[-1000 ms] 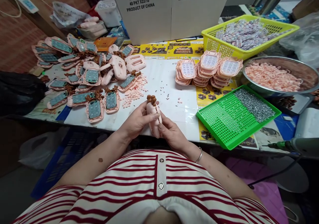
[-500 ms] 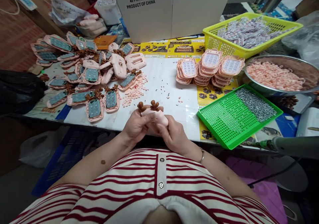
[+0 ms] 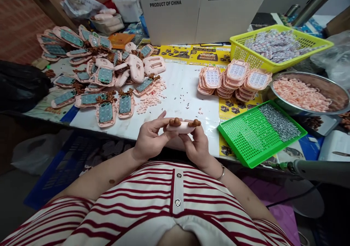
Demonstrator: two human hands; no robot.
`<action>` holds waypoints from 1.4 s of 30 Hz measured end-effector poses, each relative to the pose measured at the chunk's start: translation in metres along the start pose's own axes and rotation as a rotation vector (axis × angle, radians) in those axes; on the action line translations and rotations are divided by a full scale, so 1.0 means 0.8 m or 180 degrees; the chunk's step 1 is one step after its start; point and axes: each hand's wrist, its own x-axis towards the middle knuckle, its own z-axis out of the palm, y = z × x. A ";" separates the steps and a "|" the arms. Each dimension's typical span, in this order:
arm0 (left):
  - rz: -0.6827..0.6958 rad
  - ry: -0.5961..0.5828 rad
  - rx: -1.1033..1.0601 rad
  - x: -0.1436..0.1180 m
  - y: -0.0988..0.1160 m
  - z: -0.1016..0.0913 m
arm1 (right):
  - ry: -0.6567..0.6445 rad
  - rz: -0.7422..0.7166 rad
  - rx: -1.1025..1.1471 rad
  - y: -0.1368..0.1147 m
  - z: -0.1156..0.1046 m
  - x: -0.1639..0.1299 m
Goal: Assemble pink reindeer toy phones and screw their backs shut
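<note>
Between both hands, just over the table's front edge, is a pink plastic toy casing (image 3: 181, 128) with two brown antler-like knobs on its far end. My left hand (image 3: 152, 137) grips its left side, thumb underneath and one finger sticking up. The fingers of my right hand (image 3: 197, 143) close on its right side. The casing is seen nearly edge-on, so its broad faces are hidden. Beyond my left hand lie loose small pink pieces (image 3: 149, 102) and several open pink casings with grey circuit boards (image 3: 105, 112).
Stacked pink keypad covers (image 3: 213, 79) stand at the right. Near them are a green tray of screws (image 3: 243, 147), a steel bowl of pink parts (image 3: 346, 105) and a yellow basket (image 3: 243, 58). A large carton (image 3: 175, 23) stands at the back. A dark bag (image 3: 23, 87) lies left.
Both hands have turned the toy casing from tilted to nearly edge-on, and it has moved slightly right. The left fingers have spread somewhat. The camera view has shifted a little.
</note>
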 end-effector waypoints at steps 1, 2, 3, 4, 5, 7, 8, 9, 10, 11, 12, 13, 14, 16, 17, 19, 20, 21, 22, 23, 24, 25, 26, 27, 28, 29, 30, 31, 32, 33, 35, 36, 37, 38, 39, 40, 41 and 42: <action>0.0171 -0.0025 0.0186 0.000 0.004 0.001 | 0.0027 0.0019 0.0119 0.000 0.003 0.001; 0.0300 -0.0047 0.0339 0.001 0.008 0.002 | 0.0061 0.0055 0.0319 -0.001 0.006 0.003; 0.0368 -0.0069 0.0440 0.002 0.011 0.003 | 0.0106 0.0115 0.0567 0.000 0.008 0.004; 0.0384 -0.0080 0.0494 0.004 0.013 0.003 | 0.0170 0.0203 0.0820 0.001 0.011 0.004; 0.0375 -0.0085 0.0520 0.005 0.012 0.002 | 0.0262 0.0312 0.1049 0.003 0.013 0.005; 0.0382 -0.0128 0.0611 0.006 0.007 0.000 | 0.0516 0.0554 0.1397 0.007 0.015 0.006; 0.0408 -0.0183 0.0707 0.005 0.004 -0.002 | 0.0637 0.0679 0.1534 0.009 0.016 0.007; 0.0435 -0.0252 0.0834 0.004 -0.001 -0.003 | 0.0728 0.0798 0.1664 0.011 0.017 0.007; 0.0464 -0.0315 0.0977 0.002 -0.005 -0.005 | 0.0794 0.0898 0.1783 0.012 0.018 0.007; 0.0503 -0.0353 0.1111 -0.001 -0.009 -0.006 | 0.0839 0.0970 0.1876 0.013 0.019 0.008; 0.0552 -0.0362 0.1223 -0.003 -0.011 -0.006 | 0.0867 0.1015 0.1924 0.014 0.021 0.008; 0.0603 -0.0348 0.1308 -0.005 -0.013 -0.006 | 0.0895 0.1022 0.1929 0.014 0.023 0.008; 0.0648 -0.0326 0.1374 -0.006 -0.014 -0.006 | 0.0927 0.1002 0.1903 0.014 0.024 0.009; 0.0680 -0.0335 0.1438 -0.005 -0.013 -0.006 | 0.0955 0.0969 0.1807 0.014 0.025 0.010; 0.0640 -0.0357 0.1434 -0.002 -0.011 -0.006 | 0.0935 0.0967 0.1729 0.014 0.024 0.011; 0.0434 -0.0415 0.1287 0.006 -0.007 -0.008 | 0.0766 0.0921 0.1341 0.013 0.020 0.015; 0.0245 -0.0461 0.1063 0.011 -0.004 -0.009 | 0.0575 0.0839 0.1011 0.010 0.018 0.017; -0.0010 -0.0516 0.0714 0.016 -0.003 -0.011 | 0.0324 0.0696 0.0626 0.007 0.015 0.019; -0.0298 -0.0557 0.0242 0.020 -0.002 -0.013 | 0.0058 0.0508 0.0234 0.002 0.013 0.021; -0.0569 -0.0567 -0.0321 0.023 -0.002 -0.015 | -0.0193 0.0297 -0.0131 -0.005 0.011 0.023; -0.0786 -0.0537 -0.0904 0.025 -0.003 -0.017 | -0.0401 0.0083 -0.0455 -0.011 0.010 0.025; -0.0939 -0.0472 -0.1430 0.025 -0.005 -0.019 | -0.0560 -0.0107 -0.0746 -0.018 0.008 0.027; -0.1038 -0.0397 -0.1845 0.025 -0.008 -0.021 | -0.0695 -0.0240 -0.1020 -0.024 0.007 0.028; -0.1099 -0.0332 -0.2140 0.023 -0.011 -0.022 | -0.0822 -0.0311 -0.1269 -0.029 0.007 0.028; -0.1151 -0.0290 -0.2321 0.021 -0.014 -0.023 | -0.0951 -0.0326 -0.1472 -0.032 0.006 0.028; -0.1204 -0.0264 -0.2405 0.019 -0.016 -0.023 | -0.1050 -0.0297 -0.1609 -0.034 0.006 0.028; -0.1248 -0.0231 -0.2435 0.017 -0.017 -0.023 | -0.1095 -0.0246 -0.1660 -0.034 0.006 0.027; -0.1250 -0.0160 -0.2459 0.016 -0.017 -0.022 | -0.1092 -0.0210 -0.1623 -0.033 0.006 0.027; -0.1221 -0.0067 -0.2494 0.016 -0.015 -0.022 | -0.1054 -0.0210 -0.1515 -0.031 0.006 0.027; -0.1160 0.0043 -0.2552 0.016 -0.013 -0.021 | -0.1016 -0.0242 -0.1360 -0.029 0.006 0.027; -0.0983 0.0208 -0.2700 0.019 -0.007 -0.022 | -0.1008 -0.0320 -0.1010 -0.026 0.006 0.029; -0.0902 0.0242 -0.2770 0.021 -0.003 -0.023 | -0.1039 -0.0347 -0.0851 -0.026 0.007 0.029; -0.0851 0.0255 -0.2821 0.023 0.001 -0.024 | -0.1078 -0.0354 -0.0721 -0.026 0.007 0.030; -0.0842 0.0251 -0.2845 0.024 0.004 -0.025 | -0.1119 -0.0343 -0.0620 -0.027 0.008 0.029; -0.0868 0.0246 -0.2837 0.025 0.007 -0.025 | -0.1129 -0.0327 -0.0541 -0.027 0.010 0.029; -0.0912 0.0251 -0.2796 0.025 0.009 -0.024 | -0.1099 -0.0303 -0.0483 -0.028 0.012 0.027; -0.0960 0.0265 -0.2736 0.026 0.011 -0.023 | -0.1033 -0.0275 -0.0444 -0.027 0.014 0.026; -0.0984 0.0283 -0.2679 0.026 0.013 -0.022 | -0.0949 -0.0237 -0.0420 -0.027 0.017 0.024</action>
